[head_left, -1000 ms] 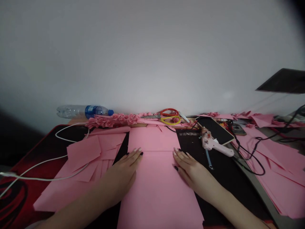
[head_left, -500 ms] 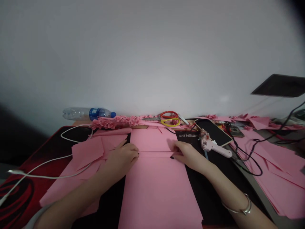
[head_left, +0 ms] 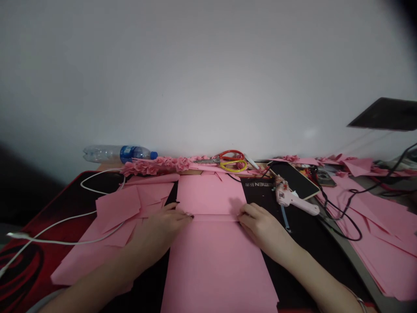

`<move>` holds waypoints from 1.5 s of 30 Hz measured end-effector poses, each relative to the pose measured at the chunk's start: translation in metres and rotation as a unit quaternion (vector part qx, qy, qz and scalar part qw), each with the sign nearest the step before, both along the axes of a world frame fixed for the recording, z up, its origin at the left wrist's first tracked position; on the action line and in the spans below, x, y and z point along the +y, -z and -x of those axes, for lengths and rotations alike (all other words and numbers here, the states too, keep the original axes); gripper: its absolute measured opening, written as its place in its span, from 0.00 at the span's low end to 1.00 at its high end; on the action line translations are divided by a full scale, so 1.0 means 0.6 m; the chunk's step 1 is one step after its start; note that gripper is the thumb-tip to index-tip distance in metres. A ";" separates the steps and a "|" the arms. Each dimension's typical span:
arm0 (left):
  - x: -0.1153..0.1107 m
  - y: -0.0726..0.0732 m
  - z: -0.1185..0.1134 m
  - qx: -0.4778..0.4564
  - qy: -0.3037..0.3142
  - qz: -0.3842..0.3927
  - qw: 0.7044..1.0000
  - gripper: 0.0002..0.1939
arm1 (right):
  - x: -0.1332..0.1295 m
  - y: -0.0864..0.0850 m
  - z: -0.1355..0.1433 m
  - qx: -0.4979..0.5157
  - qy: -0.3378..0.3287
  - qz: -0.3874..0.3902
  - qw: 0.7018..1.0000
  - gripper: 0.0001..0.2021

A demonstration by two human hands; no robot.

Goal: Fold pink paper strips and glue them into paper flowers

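A long sheet of pink paper (head_left: 218,261) lies lengthwise in front of me, with a narrow fold or rolled band (head_left: 215,218) running across it. My left hand (head_left: 164,226) pinches the left end of this band, fingers closed at the paper's edge. At the right end, my right hand (head_left: 262,226) has its thumb and fingertips closed on the same band. Part of the fingertips is hidden by each hand. More pink paper (head_left: 208,193) stretches flat beyond the band.
Loose pink sheets (head_left: 119,208) and a white cable (head_left: 65,241) lie left; a stack of pink paper (head_left: 374,243) lies right. A glue gun (head_left: 295,202) rests on the black mat (head_left: 312,243). Behind are scissors (head_left: 233,165), paper flowers (head_left: 156,165), a plastic bottle (head_left: 120,153) and a tablet-like panel (head_left: 299,182).
Both hands have moved a little toward me, and the band across the paper has come nearer with them. The right fingers have closed further at the edge.
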State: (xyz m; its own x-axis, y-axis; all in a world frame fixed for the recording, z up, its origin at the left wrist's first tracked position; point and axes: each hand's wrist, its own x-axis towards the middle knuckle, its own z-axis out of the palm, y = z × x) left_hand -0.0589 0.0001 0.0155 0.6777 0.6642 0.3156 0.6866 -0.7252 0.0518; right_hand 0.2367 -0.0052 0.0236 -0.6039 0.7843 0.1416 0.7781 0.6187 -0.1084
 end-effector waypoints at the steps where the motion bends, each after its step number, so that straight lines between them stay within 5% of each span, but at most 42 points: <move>1: -0.008 0.001 0.000 0.032 0.023 -0.010 0.999 0.21 | -0.008 0.002 0.000 -0.002 0.005 -0.005 1.000 0.10; 8: -0.037 0.029 -0.049 0.083 -0.008 -0.016 0.996 0.19 | -0.050 0.021 0.060 -0.023 0.024 0.007 0.999 0.29; 14: -0.032 0.039 -0.099 0.079 -0.013 0.052 0.995 0.23 | -0.050 0.024 0.111 0.013 -0.013 0.055 0.998 0.27; 25: -0.057 0.056 -0.006 0.006 -0.078 0.058 0.995 0.22 | -0.046 0.051 -0.022 0.016 0.053 -0.003 0.998 0.24; 32: -0.051 0.049 -0.015 0.028 -0.082 -0.015 0.996 0.22 | -0.020 0.020 0.033 0.040 0.086 -0.057 0.994 0.12; 40: -0.063 0.052 -0.025 0.025 -0.096 -0.022 0.995 0.21 | 0.036 0.000 0.104 0.050 0.043 0.101 0.993 0.05; 45: -0.026 0.019 -0.008 -0.022 -0.091 -0.002 0.996 0.18 | 0.046 -0.013 0.102 0.047 0.025 0.128 0.990 0.04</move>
